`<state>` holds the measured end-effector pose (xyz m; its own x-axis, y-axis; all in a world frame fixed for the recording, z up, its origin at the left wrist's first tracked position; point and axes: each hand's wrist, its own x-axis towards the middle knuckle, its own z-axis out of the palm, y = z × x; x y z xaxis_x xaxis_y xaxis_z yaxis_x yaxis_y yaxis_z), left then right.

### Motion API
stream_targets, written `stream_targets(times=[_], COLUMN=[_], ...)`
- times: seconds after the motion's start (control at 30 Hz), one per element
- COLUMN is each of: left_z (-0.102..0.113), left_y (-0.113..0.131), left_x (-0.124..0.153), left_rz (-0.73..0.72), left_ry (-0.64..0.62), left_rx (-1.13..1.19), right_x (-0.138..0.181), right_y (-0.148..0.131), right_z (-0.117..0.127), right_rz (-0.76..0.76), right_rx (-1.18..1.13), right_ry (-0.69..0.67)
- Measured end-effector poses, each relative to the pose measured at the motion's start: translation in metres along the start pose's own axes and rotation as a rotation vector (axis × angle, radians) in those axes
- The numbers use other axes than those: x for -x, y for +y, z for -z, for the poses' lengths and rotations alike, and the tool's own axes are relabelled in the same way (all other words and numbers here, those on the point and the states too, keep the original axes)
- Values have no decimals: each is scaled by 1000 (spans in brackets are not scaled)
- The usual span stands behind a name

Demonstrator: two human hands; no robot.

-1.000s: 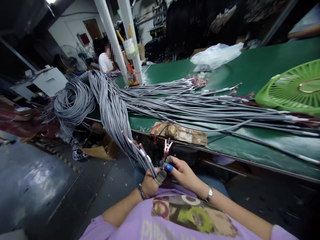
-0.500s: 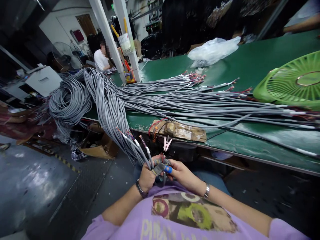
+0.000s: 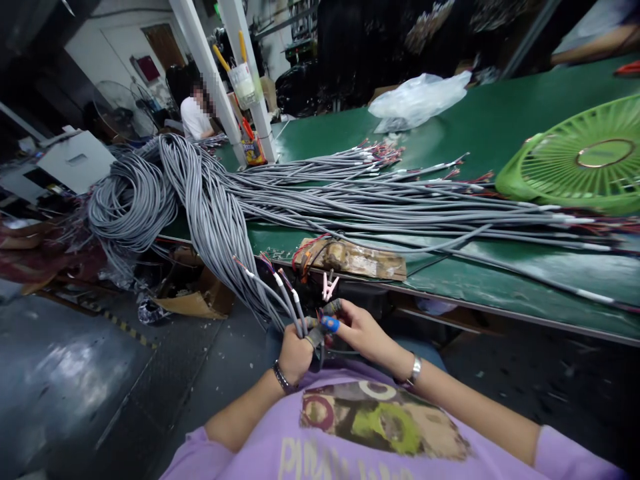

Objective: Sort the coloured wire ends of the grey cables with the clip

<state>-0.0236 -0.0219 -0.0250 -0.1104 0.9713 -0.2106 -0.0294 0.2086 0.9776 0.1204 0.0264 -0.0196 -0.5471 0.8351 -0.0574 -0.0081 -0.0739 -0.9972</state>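
Note:
Several grey cables (image 3: 290,305) with white-banded ends and thin coloured wires fanning out are gripped in my left hand (image 3: 295,352), which is closed around them. Grey wraps cover some of its fingertips. My right hand (image 3: 364,333) meets it from the right, with a blue band (image 3: 330,324) on the thumb and a grey wrap on a finger. Its fingertips are bent in around the small coloured wires (image 3: 321,313) of one cable end, partly hidden by the fingers. Behind the hands, a long bundle of grey cables (image 3: 215,213) hangs over the table edge.
More grey cables lie along the green table (image 3: 530,283). A wooden board (image 3: 365,259) with a pink clip (image 3: 329,287) sits at its front edge. Further back are a green fan (image 3: 575,157), a plastic bag (image 3: 420,101) and white posts (image 3: 255,127). A person (image 3: 195,117) sits beyond.
My right hand's fingers have shifted and spread slightly around the wire end. My left hand keeps hold of the cables. The whole view has moved a little, so the table things appear further left.

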Motion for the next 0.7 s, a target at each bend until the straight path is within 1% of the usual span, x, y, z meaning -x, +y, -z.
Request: stream_targets(times=[0.13, 0.2, 0.27, 0.33, 0.43, 0.5, 0.57, 0.63, 0.7], left_z=[-2, -2, -2, -2, -3, -4, -4, -5, -5], left_y=[-3, -4, -4, -4, -2, -1, 0, 1, 1], left_x=[2, 1, 1, 0, -1, 0, 1, 1, 2], left_rz=[37, 24, 12, 6, -21, -38, -28, 7, 53], left_ry=[-22, -6, 42, 88, 95, 75, 43, 10, -8], left_rx=[24, 28, 52, 76, 82, 79, 77, 75, 79], right_x=[-4, -3, -2, 0, 3, 4, 3, 1, -1], right_y=[-4, -3, 0, 4, 4, 1, -3, -7, -10], right_z=[-7, -7, -6, -5, -5, -5, -7, -8, -9], right_rz=[-108, -138, -149, -124, -71, -72, -88, -86, -78], right_rx=[-185, -227, -226, -205, -168, -158, -175, -212, -234], right_ry=[-91, -88, -8, 85, 139, 122, 66, -6, -41])
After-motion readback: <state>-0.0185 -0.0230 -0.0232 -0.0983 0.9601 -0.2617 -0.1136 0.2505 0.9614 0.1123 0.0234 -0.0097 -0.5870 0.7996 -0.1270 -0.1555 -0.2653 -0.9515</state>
